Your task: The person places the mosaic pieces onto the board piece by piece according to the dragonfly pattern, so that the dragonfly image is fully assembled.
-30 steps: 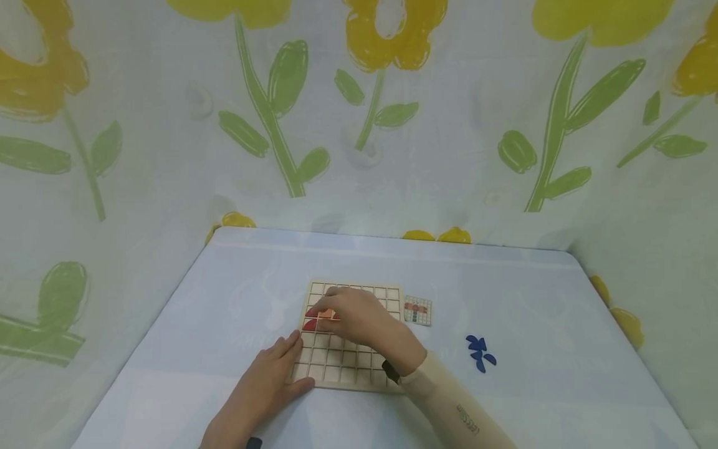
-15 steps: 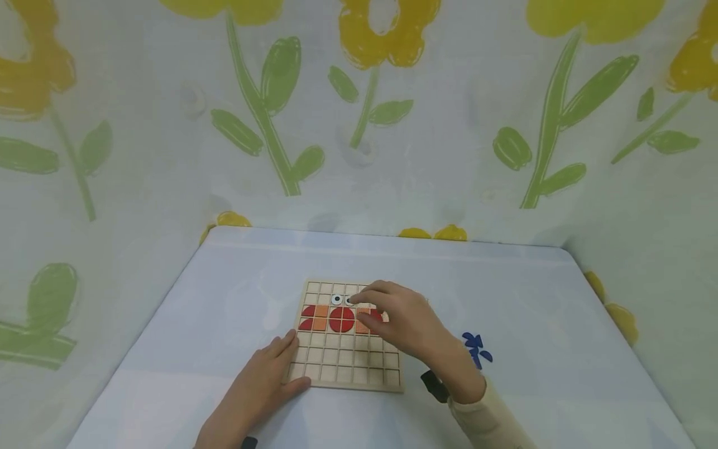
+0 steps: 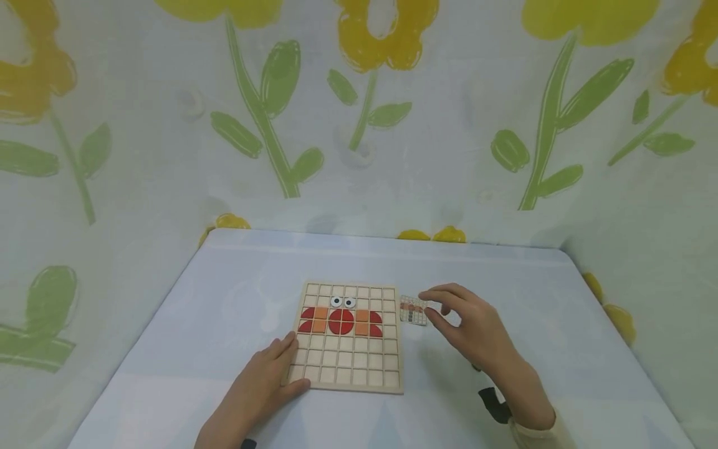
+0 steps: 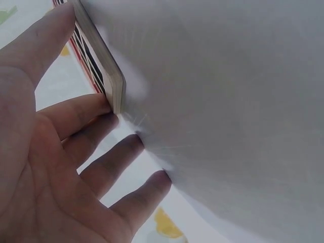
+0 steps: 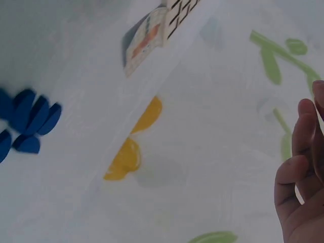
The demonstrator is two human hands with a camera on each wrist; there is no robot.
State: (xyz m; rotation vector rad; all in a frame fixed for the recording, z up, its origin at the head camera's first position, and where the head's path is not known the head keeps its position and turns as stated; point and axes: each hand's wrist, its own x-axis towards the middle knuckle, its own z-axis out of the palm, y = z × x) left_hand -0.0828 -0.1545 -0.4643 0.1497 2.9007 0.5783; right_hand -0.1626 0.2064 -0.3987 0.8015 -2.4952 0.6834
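A wooden grid board (image 3: pixel 359 362) lies on the table. Red quarter-round pieces form a circle (image 3: pixel 341 322) in its upper half, flanked by orange pieces (image 3: pixel 320 319) and more red quarter-rounds. Two eye pieces (image 3: pixel 343 302) sit above the circle. My left hand (image 3: pixel 260 383) rests at the board's near left corner, thumb on the front edge and fingers along the left side; its wrist view shows the fingers (image 4: pixel 83 114) fairly straight. My right hand (image 3: pixel 473 324) hovers right of the board, beside a printed pattern card (image 3: pixel 413 310), fingers loosely bent with nothing visible between them.
Several blue curved pieces (image 5: pixel 30 114) lie on the white table in the right wrist view; my right hand hides them in the head view. A flower-printed cloth (image 3: pixel 426 156) rises behind the table's far edge.
My right hand has lifted off the red and orange pieces, passed by the eye pieces and moved right off the board, uncovering the pieces. The left hand stays at the board's corner.
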